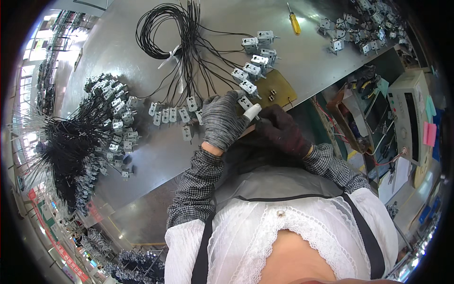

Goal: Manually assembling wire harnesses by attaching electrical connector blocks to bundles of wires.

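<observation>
My left hand (221, 119), in a grey knitted glove with a white covering on one finger, pinches a small silvery box-shaped metal part (244, 102) at the table's near edge. Close against that part is my right hand (284, 131), in a dark maroon glove, its fingers curled together; whatever they grip is hidden. Beneath and beyond the part lies a yellowish-brown plate (278, 89) with a few tiny brass-coloured pieces (272, 95) on it. Similar metal parts (252, 70) with black cables stand in a row past my hands, and more (171, 115) sit left of my left hand.
A coiled bundle of black cables (163, 28) lies at the far middle. A large cabled heap (71, 142) covers the left side. The yellow-handled screwdriver (294, 22) and loose metal parts (364, 28) lie far right. Beside the table are a tool drawer (352, 118) and a pale instrument box (410, 118).
</observation>
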Motion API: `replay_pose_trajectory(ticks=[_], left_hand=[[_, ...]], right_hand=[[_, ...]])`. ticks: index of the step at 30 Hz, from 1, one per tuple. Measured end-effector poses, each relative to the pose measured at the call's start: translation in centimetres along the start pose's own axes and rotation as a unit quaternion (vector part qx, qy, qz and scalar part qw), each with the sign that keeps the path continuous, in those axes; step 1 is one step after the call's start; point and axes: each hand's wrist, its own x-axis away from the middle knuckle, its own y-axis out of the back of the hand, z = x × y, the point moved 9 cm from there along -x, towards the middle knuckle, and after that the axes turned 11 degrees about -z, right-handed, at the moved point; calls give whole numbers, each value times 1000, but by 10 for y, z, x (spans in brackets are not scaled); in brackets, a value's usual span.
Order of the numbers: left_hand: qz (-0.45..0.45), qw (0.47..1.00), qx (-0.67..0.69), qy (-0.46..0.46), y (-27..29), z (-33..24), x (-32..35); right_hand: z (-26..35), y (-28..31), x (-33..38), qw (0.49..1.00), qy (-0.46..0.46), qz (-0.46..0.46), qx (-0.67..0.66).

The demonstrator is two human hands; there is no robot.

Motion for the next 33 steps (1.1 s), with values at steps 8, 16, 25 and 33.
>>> replay_pose_trajectory(ticks=[8,16,25,33], left_hand=[[-9,1000,4,24,0,2,-4],[32,977,117,176,-15,20,-3],[154,976,-137,-77,10,28,2],[121,990,-69,28,7,34,10]], right_hand=[[-16,-22,10,896,-250,146,-336],[27,13,8,983,167,32,62],[9,-24,23,923,-219,106,-299],[32,4,-33,991,36,48,-117]])
